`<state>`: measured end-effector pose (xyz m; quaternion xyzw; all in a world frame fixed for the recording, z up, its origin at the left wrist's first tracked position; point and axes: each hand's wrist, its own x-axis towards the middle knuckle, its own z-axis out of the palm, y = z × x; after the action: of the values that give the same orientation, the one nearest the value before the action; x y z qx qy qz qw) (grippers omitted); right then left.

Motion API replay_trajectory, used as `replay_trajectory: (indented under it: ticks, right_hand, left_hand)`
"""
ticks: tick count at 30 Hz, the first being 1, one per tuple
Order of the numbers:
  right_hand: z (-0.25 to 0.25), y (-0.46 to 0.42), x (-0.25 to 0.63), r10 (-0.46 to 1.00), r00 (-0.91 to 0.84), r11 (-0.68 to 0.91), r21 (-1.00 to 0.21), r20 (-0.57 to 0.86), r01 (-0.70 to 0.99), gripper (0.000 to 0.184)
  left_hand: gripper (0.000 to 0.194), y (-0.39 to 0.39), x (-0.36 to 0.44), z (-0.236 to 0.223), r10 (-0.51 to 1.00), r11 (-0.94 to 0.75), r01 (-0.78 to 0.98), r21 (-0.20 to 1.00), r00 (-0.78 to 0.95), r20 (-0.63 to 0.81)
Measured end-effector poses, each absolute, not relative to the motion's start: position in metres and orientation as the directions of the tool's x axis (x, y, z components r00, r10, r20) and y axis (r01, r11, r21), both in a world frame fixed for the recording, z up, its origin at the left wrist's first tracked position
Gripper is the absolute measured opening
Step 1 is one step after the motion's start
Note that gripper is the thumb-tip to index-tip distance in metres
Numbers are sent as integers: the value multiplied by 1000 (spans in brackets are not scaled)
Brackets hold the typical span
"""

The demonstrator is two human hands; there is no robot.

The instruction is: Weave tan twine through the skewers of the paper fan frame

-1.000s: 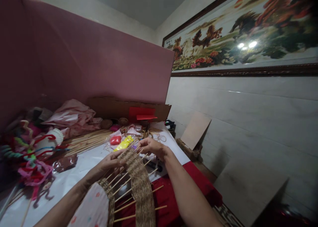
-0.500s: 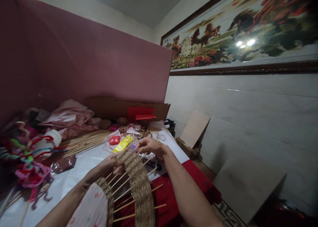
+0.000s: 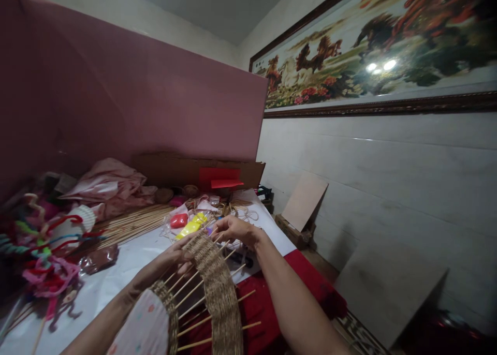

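A curved piece of basketwork made of twisted straw cord fills the lower middle of the view. Its wide woven band (image 3: 219,290) is joined by thin wooden sticks (image 3: 191,294) to a narrower woven inner band (image 3: 170,306), beside which lies pale patterned fabric (image 3: 145,321). My left hand (image 3: 180,254) grips the far left end of the wide band, its thumb on top and other fingers partly hidden below. At the band's outer edge, close to a stick end, my right hand (image 3: 232,228) has its fingertips pinched together. What sits between those fingertips is too small to make out.
A bundle of thin sticks (image 3: 130,223) lies behind on the white-covered table (image 3: 132,280). Yellow packets (image 3: 192,225), a red packet (image 3: 178,221) and colourful pipe cleaners (image 3: 52,272) surround the work. Red cloth (image 3: 310,282) covers the near right edge; boards (image 3: 305,200) lean against the wall.
The view has shifted very slightly. Both hands keep nearly the same places on the basketwork, with only a tiny movement of the right fingers.
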<state>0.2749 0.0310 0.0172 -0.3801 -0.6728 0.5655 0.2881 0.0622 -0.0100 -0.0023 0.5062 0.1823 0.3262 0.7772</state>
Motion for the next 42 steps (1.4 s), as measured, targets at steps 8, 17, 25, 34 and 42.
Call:
replay_trajectory:
  ticks: [8,17,25,34,42]
  right_hand:
    - [13,35,282,836,-547,140,-982,51,123,20]
    - [13,40,280,883,-452,199,-973,126,116,28]
    - [27,27,272,870,-347,363,-931,351,-33,26]
    - [36,15,262,738,-506,551,-832,447,69,29]
    - [35,19,271,744,-496,567,-816,447,115,18]
  left_hand:
    - [57,-8,61,-5,741,328,-331,885,671,-23]
    - [52,2,57,-13,730,274,-285,918,683,-6]
    - [54,4,59,-18,735,289,-341,894,678,22]
    - [49,13,58,-25,724,293,-365,884,688,45]
    - [51,14,58,-25,730,267,-359,894,681,55]
